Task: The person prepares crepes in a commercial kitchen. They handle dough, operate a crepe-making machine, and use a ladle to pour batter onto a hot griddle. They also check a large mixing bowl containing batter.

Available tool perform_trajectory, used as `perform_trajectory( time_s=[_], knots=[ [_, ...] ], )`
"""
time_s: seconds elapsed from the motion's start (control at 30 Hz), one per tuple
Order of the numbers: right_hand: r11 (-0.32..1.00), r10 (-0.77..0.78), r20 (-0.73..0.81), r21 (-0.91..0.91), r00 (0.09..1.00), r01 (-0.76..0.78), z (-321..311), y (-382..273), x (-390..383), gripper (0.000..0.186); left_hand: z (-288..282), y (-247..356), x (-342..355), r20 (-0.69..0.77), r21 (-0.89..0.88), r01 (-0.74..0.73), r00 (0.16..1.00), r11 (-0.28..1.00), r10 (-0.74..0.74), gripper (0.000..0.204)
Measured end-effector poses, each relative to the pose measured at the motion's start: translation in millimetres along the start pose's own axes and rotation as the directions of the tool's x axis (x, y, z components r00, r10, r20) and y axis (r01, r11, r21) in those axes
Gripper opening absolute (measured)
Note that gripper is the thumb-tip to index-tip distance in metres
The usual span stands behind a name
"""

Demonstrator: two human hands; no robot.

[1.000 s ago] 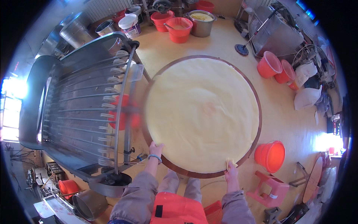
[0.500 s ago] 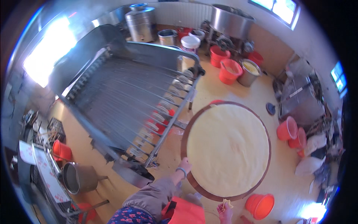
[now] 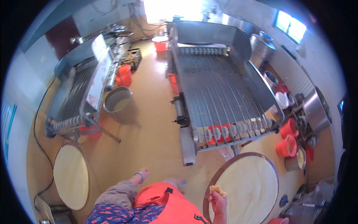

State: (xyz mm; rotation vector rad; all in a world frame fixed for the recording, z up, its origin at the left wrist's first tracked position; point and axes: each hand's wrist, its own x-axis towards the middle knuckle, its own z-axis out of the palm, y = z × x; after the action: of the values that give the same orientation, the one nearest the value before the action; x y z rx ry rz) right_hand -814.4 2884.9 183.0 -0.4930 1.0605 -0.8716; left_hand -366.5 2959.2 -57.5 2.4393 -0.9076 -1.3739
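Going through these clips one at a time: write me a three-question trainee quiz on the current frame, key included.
1. Which hand holds the small yellow piece?
2. True or false: the left hand is apart from the large pale yellow round at lower right.
3. In the picture, relative to the smaller barred machine, the grey bucket stands: a) on top; b) to its right; c) to its left.

Key: 1. The right hand. 2. True. 3. b.
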Motion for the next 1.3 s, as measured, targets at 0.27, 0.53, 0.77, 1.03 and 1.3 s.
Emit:
perform_trajectory(
  time_s=[0.27,0.53,0.77,1.03,1.3],
  knots=[
    [0.976,0.071,0.368,-0.217,0.927,0.012,143,-18,33,0.018,-32,-185,-73,0.035,-0.238,0.499,0.862,0.833,-0.506,0.017],
    [0.981,0.109,0.534,-0.196,0.839,-0.003,336,-6,114,0.021,-104,-257,44,0.213,0.705,-0.073,0.970,0.705,-0.113,0.018],
    [0.985,0.141,0.566,-0.161,0.812,-0.059,539,3,200,0.015,-266,-190,132,-0.010,-0.645,0.321,0.904,0.693,-0.427,0.010],
    [0.988,0.113,0.633,-0.157,0.766,-0.016,673,-9,266,0.016,-357,-145,234,-0.028,-0.807,0.175,0.943,0.565,-0.333,0.013],
    [0.970,0.241,0.765,-0.178,0.597,-0.163,770,-44,363,0.016,-378,-128,287,-0.002,-0.853,0.214,0.910,0.476,-0.414,0.009]
  ],
)
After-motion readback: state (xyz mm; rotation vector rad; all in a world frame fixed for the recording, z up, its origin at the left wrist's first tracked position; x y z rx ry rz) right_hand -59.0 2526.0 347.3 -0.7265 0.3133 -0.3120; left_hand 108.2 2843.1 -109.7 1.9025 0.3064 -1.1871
